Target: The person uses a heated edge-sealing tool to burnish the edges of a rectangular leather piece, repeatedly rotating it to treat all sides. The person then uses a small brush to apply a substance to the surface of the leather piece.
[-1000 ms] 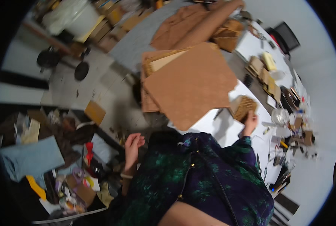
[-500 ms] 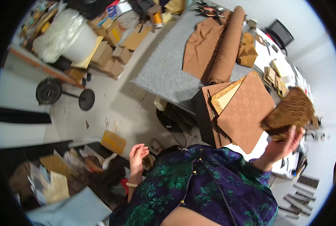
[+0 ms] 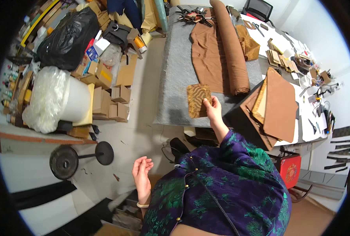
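Note:
My right hand grips a flat brown rectangular piece with a dark wavy pattern, thumb across its right edge. The piece is over the near part of the grey-covered table; whether it touches the cover I cannot tell. To the right of that hand, brown sheets and a gold-patterned sheet lie on a dark box. My left hand hangs low over the floor, fingers loosely bent and nothing in them.
A roll of brown fabric lies along the table beside a loose brown cloth. Black clips sit at the far end. On the left stand a floor fan, cardboard boxes and a plastic-covered white bin. A red stool stands at right.
My right hand has carried the patterned piece leftward, from beside the stacked sheets to over the grey table. The view has turned to the right. My left hand remains low and empty.

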Demonstrator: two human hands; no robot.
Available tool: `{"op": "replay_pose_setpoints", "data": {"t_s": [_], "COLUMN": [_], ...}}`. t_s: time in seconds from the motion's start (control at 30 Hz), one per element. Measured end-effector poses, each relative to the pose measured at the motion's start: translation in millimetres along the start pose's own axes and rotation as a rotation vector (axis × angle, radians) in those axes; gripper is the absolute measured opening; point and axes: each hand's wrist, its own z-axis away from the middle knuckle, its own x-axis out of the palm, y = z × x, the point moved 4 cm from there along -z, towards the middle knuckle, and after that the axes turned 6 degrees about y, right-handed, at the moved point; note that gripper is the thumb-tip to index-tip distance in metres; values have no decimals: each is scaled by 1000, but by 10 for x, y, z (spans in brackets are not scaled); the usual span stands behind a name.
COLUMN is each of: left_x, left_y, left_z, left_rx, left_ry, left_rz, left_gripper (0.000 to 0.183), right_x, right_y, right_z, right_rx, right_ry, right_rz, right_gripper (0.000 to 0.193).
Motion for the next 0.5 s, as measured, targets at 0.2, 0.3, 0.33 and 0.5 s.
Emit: {"op": "replay_pose_setpoints", "data": {"t_s": [0.2, 0.3, 0.33, 0.5], "left_x": [-767, -1154, -1227, -1280], "left_y": [458, 903, 1021, 1426], "left_z": [-1379, -1865, -2026, -3317], "left_rx": [-12, -49, -57, -149], "left_ry": [73, 195, 228, 200], "left_rz": [-81, -148, -161, -228], "left_gripper": [20, 20, 21, 21], "right_x": [43, 252, 457, 1618], "right_y": [1351, 1296, 1143, 460], "right_z": [-1644, -1800, -1893, -2251], "right_rx": [39, 49, 59, -444], "right_ry": [511, 646, 707, 783], "right_rz": [156, 440, 664, 1042], "right_gripper": [29, 42, 51, 67]}}
